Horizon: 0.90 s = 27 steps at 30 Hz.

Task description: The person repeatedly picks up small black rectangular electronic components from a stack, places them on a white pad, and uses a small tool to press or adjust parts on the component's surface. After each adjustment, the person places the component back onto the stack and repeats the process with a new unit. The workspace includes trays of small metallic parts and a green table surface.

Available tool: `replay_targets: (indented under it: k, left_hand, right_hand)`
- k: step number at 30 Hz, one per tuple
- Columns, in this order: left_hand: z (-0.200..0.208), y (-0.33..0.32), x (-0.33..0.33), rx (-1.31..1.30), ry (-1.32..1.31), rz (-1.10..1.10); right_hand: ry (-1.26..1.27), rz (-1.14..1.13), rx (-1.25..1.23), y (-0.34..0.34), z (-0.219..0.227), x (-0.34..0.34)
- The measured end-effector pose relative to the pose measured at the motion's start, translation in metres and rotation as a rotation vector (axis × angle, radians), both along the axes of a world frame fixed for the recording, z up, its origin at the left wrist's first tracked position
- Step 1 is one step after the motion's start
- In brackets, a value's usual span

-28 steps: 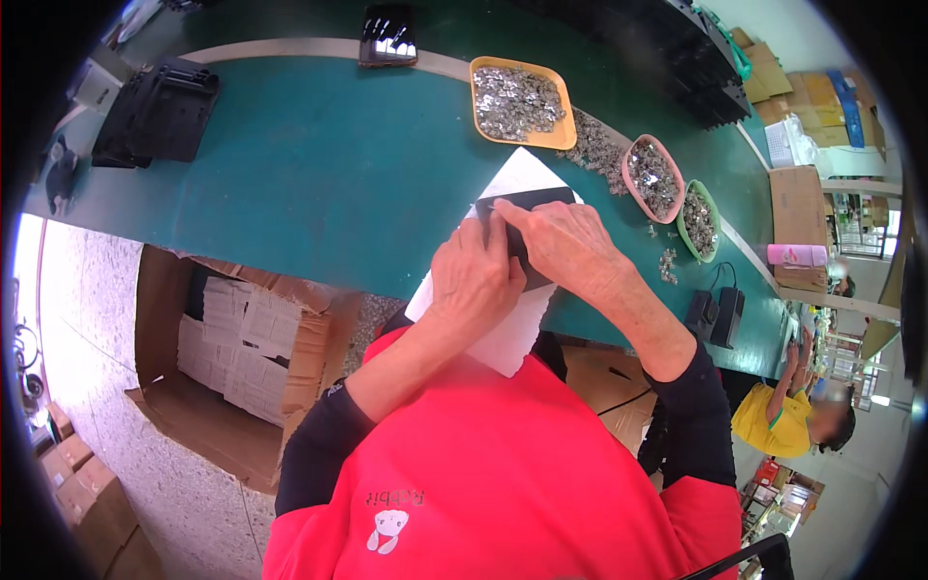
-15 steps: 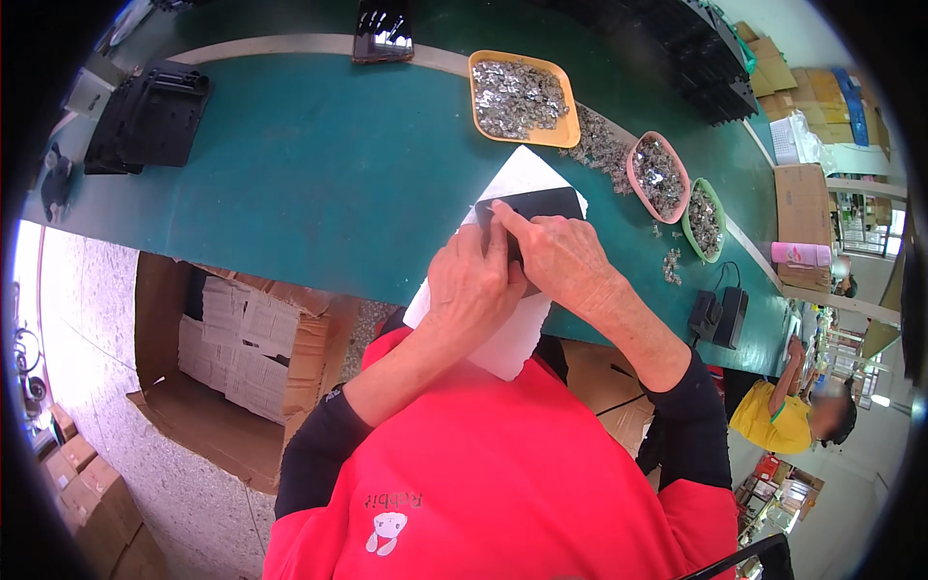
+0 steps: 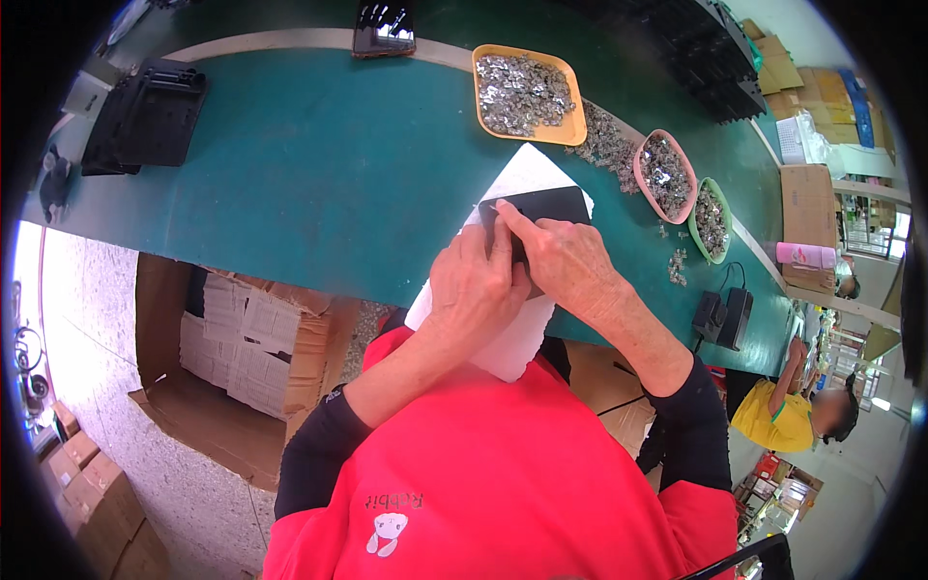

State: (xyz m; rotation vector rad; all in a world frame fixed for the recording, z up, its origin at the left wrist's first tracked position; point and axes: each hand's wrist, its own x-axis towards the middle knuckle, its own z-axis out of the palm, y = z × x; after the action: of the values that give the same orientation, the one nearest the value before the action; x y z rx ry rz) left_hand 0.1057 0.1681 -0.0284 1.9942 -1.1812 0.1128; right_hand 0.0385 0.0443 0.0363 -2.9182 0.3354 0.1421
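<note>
"Black panel (image 3: 561,206): where do you have it?"

"It lies on the white sheet (image 3: 527,172), under your two hands, near the bench's front edge."

"And your grip?"

"Your right hand (image 3: 572,256) spreads over it, forefinger extended onto its far left corner. Your left hand (image 3: 474,282) is bunched just beside, fingers reaching toward that corner. Your palms hide the rest, so I can't tell how tightly either closes."

"How should it handle?"

"Probably light and stiff, with a smooth face that could slip or scratch. Take it by the edges; its far right corner is free of your fingers."

"Beyond it?"

"Loose metal pieces (image 3: 607,140) on the green bench (image 3: 319,174), between the yellow tray (image 3: 572,128) and the pink basket (image 3: 692,190). Farther right, a co-worker in a yellow shirt (image 3: 785,425)."
</note>
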Motion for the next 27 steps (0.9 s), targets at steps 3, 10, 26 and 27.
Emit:
replay_targets:
  k: [3, 10, 26, 27]
  left_hand:
    - [0.001, 0.002, -0.001, 0.023, 0.016, 0.019]
    - [-0.001, 0.0, -0.002, 0.025, -0.003, 0.035]
    - [0.0, 0.002, -0.002, 0.047, 0.037, 0.015]
    - [-0.001, 0.002, -0.001, 0.04, 0.034, 0.016]
  right_hand:
    - [0.006, 0.0, -0.024, 0.003, 0.0, 0.001]
    - [0.015, -0.009, -0.122, 0.01, -0.002, 0.0]
    - [-0.107, 0.103, -0.352, 0.003, -0.007, -0.007]
    - [-0.111, 0.116, -0.351, 0.003, -0.004, -0.006]
